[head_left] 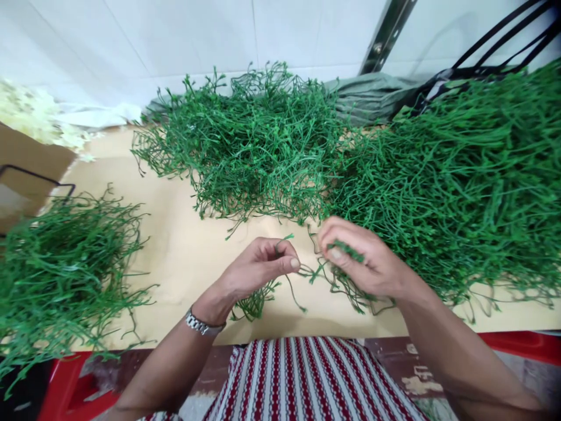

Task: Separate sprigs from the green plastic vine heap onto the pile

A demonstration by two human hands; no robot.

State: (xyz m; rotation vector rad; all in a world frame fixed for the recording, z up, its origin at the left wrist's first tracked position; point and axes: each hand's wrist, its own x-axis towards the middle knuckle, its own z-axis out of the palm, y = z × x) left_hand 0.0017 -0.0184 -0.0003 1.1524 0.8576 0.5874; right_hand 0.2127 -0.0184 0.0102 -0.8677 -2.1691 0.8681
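Between the two hands lies a branched green stem, one strand reaching the left hand, whose thumb and finger pinch narrowly, apparently to single out fine pieces. Just right of that pinch, the right hand curls around a green tuft, likely keeping it together. Below the left palm shows a small bunch, held or resting, I cannot tell. Beyond both grips spreads a middle heap, seemingly kept within reach.
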